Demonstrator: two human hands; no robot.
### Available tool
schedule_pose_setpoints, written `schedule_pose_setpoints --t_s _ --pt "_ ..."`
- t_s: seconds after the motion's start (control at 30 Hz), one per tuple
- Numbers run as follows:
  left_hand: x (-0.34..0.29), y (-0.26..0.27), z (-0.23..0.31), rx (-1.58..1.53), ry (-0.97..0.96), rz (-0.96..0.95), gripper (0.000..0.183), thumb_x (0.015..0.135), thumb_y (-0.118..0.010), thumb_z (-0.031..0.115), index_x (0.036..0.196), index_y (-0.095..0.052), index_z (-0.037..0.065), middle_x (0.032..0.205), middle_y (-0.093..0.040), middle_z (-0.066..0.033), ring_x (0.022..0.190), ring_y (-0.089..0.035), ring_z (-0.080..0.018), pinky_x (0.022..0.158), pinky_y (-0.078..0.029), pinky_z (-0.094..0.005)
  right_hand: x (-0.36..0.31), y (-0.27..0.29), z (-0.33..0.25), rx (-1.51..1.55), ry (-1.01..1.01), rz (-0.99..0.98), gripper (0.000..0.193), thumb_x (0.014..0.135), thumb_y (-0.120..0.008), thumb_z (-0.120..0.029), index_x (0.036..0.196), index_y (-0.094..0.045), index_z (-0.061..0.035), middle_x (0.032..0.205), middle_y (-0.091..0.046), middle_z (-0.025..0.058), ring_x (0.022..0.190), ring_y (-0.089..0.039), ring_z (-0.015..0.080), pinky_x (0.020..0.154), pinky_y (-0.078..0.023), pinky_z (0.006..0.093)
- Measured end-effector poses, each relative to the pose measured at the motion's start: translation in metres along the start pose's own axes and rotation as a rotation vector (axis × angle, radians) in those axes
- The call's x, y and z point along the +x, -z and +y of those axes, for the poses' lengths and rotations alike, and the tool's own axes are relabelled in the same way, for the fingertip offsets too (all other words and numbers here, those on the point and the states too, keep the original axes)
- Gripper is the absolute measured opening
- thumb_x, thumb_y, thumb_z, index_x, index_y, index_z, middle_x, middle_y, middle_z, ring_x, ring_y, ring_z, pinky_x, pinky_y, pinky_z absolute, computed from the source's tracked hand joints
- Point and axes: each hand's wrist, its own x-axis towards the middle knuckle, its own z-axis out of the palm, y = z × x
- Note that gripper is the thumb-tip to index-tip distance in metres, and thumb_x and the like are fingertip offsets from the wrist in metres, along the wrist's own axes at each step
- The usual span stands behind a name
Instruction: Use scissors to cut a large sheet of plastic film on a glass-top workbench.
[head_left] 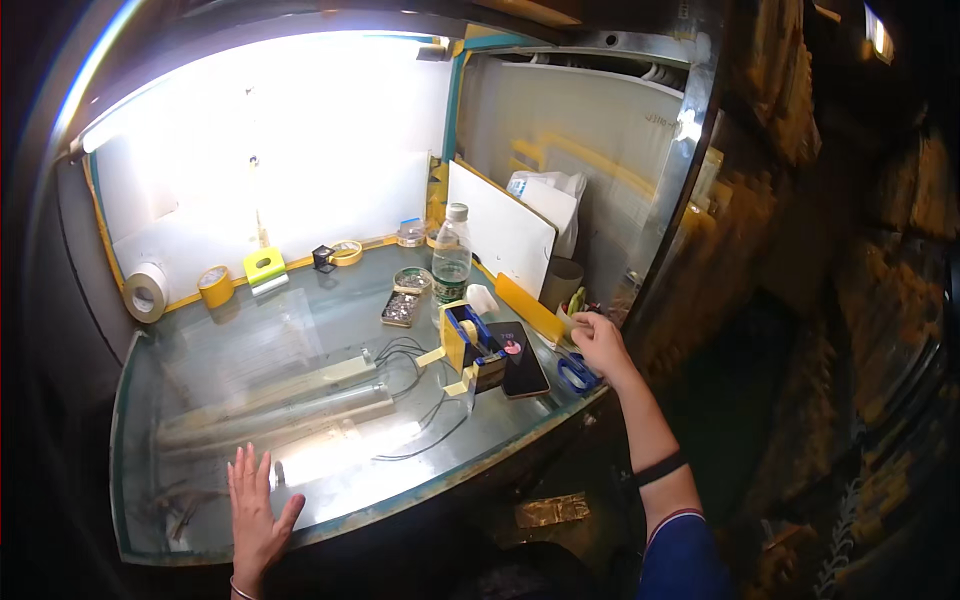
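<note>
My left hand (260, 512) rests palm down at the near left of the glass-topped table (290, 350), fingers stretched out and nothing in them. At the table's right edge my right hand (600, 345) has its fingers curled in a pinch, at the near end of a flat yellow strip (528, 306). What the fingertips hold is too small to make out. Just below that hand lie blue-handled scissors (577, 374). Beside them are a dark smartphone (522, 365) and a blue and yellow tape dispenser (468, 345) with tape pieces stuck to it.
A clear bottle (452, 258) stands behind the dispenser, near a small tin of metal bits (402, 306). Tape rolls (215, 286) and a white roll (146, 291) line the back. A white board (500, 225) leans at the right. Light tubes (320, 408) and dark cables show through the glass.
</note>
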Motion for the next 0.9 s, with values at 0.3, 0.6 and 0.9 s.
schedule_pose_setpoints --t_s 0.3,0.6,0.9 --pt "0.003 -0.005 -0.004 -0.038 -0.014 0.07 0.071 0.079 -0.056 0.049 0.126 -0.041 -0.002 0.137 -0.03 -0.0235 0.132 -0.019 -0.0346 0.109 -0.011 -0.0443 0.059 -0.03 0.022 0.202 -0.282 0.03 0.043 0.08 -0.059 -0.019 0.115 -0.05 0.0051 0.095 -0.061 0.0162 0.062 -0.064 0.0188 0.05 -0.051 0.0282" --pt "0.0 -0.003 -0.005 -0.06 -0.003 0.052 0.077 0.078 -0.052 0.059 0.127 -0.041 0.0 0.136 -0.028 -0.0255 0.131 -0.018 -0.0362 0.108 -0.012 -0.0439 0.074 -0.021 0.024 0.968 -0.408 0.034 0.017 0.08 -0.061 -0.008 0.096 -0.058 -0.0065 0.076 -0.057 0.0046 0.062 -0.056 0.0132 0.053 -0.047 0.0245" --pt "-0.001 -0.015 -0.017 -0.006 -0.068 0.136 0.08 0.078 -0.049 0.062 0.128 -0.04 0.001 0.136 -0.027 -0.0267 0.131 -0.018 -0.0369 0.109 -0.011 -0.0445 -0.043 0.021 -0.172 0.888 0.218 0.099 0.005 0.086 -0.054 -0.012 0.083 -0.051 -0.0086 0.062 -0.043 -0.0038 0.043 -0.036 0.0018 0.037 -0.03 0.0179"
